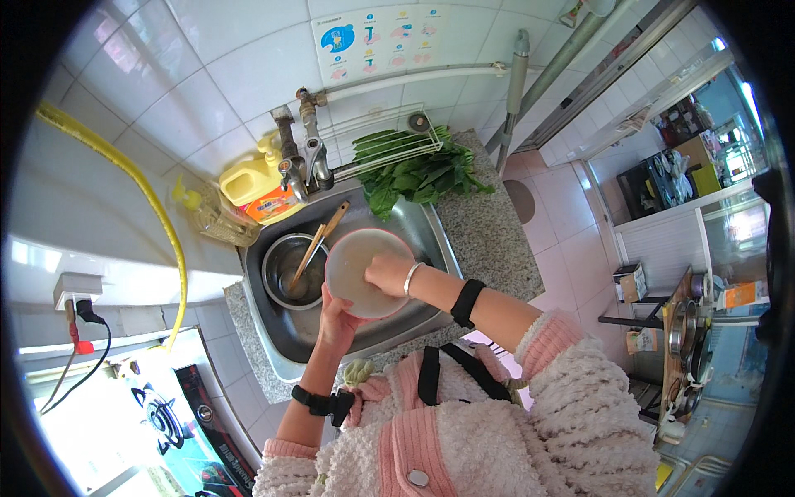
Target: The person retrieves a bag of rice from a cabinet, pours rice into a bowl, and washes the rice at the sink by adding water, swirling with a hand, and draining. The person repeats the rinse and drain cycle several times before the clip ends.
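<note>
Over a stainless-steel sink (292, 338), my left hand (338, 320) grips the near-left rim of a round bowl (348, 267) with a thin pink rim. Cloudy, whitish liquid fills much of it. The fingers of my right hand (388, 274) dip into that liquid, so their tips are hidden and I cannot tell whether they hold anything. To the left, a steel pot (270, 273) stands in the sink with some water inside. A pair of wooden chopsticks (307, 258) and another wooden-handled utensil (337, 216) lean in it.
Leafy green vegetables (416, 168) lie by a white wire rack (379, 140) at the sink's back right. Metal taps (313, 158) rise behind the sink. A yellow detergent jug (254, 186) and a clear pump bottle (217, 214) stand back left. A gas stove (180, 422) is lower left.
</note>
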Demonstrator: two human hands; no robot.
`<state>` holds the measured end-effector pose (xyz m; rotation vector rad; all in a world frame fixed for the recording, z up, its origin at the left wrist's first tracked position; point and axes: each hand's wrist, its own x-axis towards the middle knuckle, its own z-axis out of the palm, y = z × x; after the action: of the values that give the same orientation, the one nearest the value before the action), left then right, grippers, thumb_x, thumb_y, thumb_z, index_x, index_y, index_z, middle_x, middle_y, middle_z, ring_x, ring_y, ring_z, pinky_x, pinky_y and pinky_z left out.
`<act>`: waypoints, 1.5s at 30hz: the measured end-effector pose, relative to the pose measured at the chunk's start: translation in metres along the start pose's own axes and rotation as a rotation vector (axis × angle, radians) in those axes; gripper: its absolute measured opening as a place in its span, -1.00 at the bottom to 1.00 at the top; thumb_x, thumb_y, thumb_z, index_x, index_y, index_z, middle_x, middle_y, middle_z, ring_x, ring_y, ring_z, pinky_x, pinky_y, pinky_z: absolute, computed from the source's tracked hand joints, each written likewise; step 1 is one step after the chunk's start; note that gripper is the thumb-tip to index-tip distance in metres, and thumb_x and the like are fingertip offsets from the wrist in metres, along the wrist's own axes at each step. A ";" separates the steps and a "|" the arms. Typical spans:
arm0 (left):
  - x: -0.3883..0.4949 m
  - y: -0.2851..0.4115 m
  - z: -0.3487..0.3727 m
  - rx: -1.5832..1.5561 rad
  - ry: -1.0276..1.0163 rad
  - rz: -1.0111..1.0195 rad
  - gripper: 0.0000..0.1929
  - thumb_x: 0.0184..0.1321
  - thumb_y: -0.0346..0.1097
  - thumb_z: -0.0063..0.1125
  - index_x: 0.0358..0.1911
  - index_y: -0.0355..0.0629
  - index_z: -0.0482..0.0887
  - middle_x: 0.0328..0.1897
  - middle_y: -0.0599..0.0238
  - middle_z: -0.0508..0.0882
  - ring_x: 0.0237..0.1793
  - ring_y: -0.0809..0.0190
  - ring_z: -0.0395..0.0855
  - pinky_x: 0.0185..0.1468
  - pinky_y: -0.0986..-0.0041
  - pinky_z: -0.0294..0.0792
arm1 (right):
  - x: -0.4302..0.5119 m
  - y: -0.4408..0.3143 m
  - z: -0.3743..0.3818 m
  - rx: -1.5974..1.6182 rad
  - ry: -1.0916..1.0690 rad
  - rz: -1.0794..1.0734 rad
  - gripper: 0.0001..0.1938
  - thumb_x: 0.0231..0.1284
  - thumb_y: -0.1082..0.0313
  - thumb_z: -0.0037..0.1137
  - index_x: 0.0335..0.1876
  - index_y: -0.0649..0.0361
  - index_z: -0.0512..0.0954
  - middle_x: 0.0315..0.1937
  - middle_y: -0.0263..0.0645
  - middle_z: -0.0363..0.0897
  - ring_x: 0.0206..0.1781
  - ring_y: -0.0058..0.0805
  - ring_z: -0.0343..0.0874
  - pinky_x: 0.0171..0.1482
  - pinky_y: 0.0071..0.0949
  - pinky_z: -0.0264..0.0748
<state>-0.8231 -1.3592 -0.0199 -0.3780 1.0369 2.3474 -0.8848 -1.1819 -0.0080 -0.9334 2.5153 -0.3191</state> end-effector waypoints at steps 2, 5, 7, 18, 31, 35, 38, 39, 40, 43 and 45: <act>0.001 -0.002 -0.001 0.005 0.009 -0.005 -0.43 -0.02 -0.41 -0.06 0.18 0.05 0.24 0.18 0.16 0.40 0.13 0.00 0.56 -0.07 -0.03 0.64 | 0.002 -0.009 0.001 -0.023 -0.078 -0.080 -0.84 -0.02 0.45 0.10 -0.30 0.14 0.66 -0.25 -0.09 0.67 -0.13 -0.10 0.66 0.02 -0.19 0.54; 0.002 -0.005 -0.001 0.006 0.021 -0.017 -0.43 -0.01 -0.41 -0.06 0.18 0.06 0.23 0.18 0.18 0.40 0.13 0.02 0.56 -0.07 -0.01 0.65 | 0.005 -0.022 -0.001 0.139 -0.095 -0.045 -0.79 -0.02 0.45 0.08 -0.22 0.15 0.62 -0.11 -0.07 0.63 0.03 -0.11 0.60 0.14 -0.20 0.46; 0.003 -0.006 -0.001 0.007 0.047 -0.043 -0.43 -0.01 -0.39 -0.05 0.18 0.06 0.23 0.18 0.19 0.40 0.13 0.02 0.56 -0.07 -0.01 0.65 | 0.003 -0.022 -0.005 0.069 0.040 -0.179 -0.69 -0.03 0.36 0.14 -0.08 0.12 0.58 0.10 -0.11 0.50 0.19 -0.17 0.47 0.22 -0.19 0.39; 0.004 0.003 0.005 -0.026 -0.002 0.000 -0.31 -0.03 -0.31 0.00 0.29 0.07 0.16 0.26 0.15 0.36 0.18 -0.08 0.52 -0.06 -0.08 0.63 | 0.004 0.004 -0.003 -0.032 -0.024 0.229 -0.64 0.01 0.34 0.15 -0.02 0.19 0.62 -0.07 -0.04 0.61 0.02 -0.15 0.61 0.11 -0.19 0.52; 0.009 -0.007 -0.006 -0.028 -0.010 -0.043 -0.34 -0.02 -0.40 -0.07 0.28 0.07 0.17 0.26 0.15 0.37 0.21 -0.02 0.49 -0.01 -0.08 0.61 | -0.003 -0.017 0.002 0.215 0.111 -0.138 -0.56 -0.05 0.32 0.20 0.05 0.16 0.56 0.07 -0.07 0.53 0.14 -0.08 0.54 0.21 -0.17 0.39; 0.010 -0.002 -0.004 -0.024 -0.023 -0.072 -0.28 -0.04 -0.37 -0.03 0.33 0.09 0.14 0.29 0.15 0.36 0.21 -0.04 0.49 -0.01 -0.10 0.60 | -0.010 -0.008 -0.006 -0.172 0.128 -0.069 -0.52 -0.03 0.31 0.22 0.12 0.12 0.53 0.18 -0.13 0.43 0.16 -0.07 0.51 0.21 -0.14 0.40; 0.010 0.002 -0.001 0.001 -0.032 -0.064 -0.20 -0.04 -0.32 0.03 0.41 0.09 0.10 0.32 0.17 0.35 0.24 -0.04 0.48 0.02 -0.10 0.59 | -0.004 -0.005 -0.006 -0.107 0.052 0.165 -0.57 -0.02 0.33 0.23 0.08 0.07 0.57 0.14 -0.14 0.49 0.10 -0.09 0.55 0.15 -0.14 0.47; 0.010 0.002 0.000 -0.001 -0.025 -0.057 -0.19 -0.04 -0.32 0.04 0.41 0.09 0.10 0.32 0.17 0.35 0.23 -0.04 0.48 0.01 -0.09 0.59 | -0.002 -0.005 -0.005 -0.048 0.035 0.246 -0.58 -0.01 0.33 0.23 0.06 0.06 0.58 0.11 -0.13 0.53 0.08 -0.10 0.57 0.13 -0.15 0.49; 0.010 0.002 0.000 -0.013 -0.047 -0.039 -0.19 -0.05 -0.32 0.04 0.41 0.09 0.09 0.32 0.17 0.35 0.23 -0.04 0.48 0.01 -0.08 0.59 | 0.000 -0.003 -0.005 0.004 -0.026 0.239 -0.60 -0.02 0.35 0.22 0.03 0.09 0.58 0.04 -0.11 0.56 0.04 -0.10 0.59 0.10 -0.14 0.51; 0.012 0.001 -0.001 0.020 -0.029 -0.052 -0.19 -0.05 -0.32 0.04 0.41 0.09 0.10 0.31 0.16 0.36 0.22 -0.03 0.49 0.00 -0.05 0.61 | 0.003 0.000 -0.002 0.127 -0.132 0.174 -0.66 0.00 0.39 0.19 -0.03 0.19 0.58 -0.15 -0.07 0.65 -0.06 -0.07 0.64 0.05 -0.12 0.53; 0.013 -0.003 -0.003 -0.002 -0.034 -0.048 -0.24 -0.06 -0.35 0.01 0.34 0.09 0.13 0.29 0.14 0.35 0.20 -0.05 0.50 -0.02 -0.10 0.61 | 0.002 -0.002 0.000 0.168 -0.126 0.073 -0.70 0.04 0.41 0.14 -0.05 0.22 0.57 -0.26 -0.05 0.69 -0.12 -0.03 0.66 0.08 -0.14 0.51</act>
<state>-0.8324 -1.3547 -0.0293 -0.3585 0.9990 2.3045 -0.8853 -1.1846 -0.0076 -0.7696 2.3596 -0.4274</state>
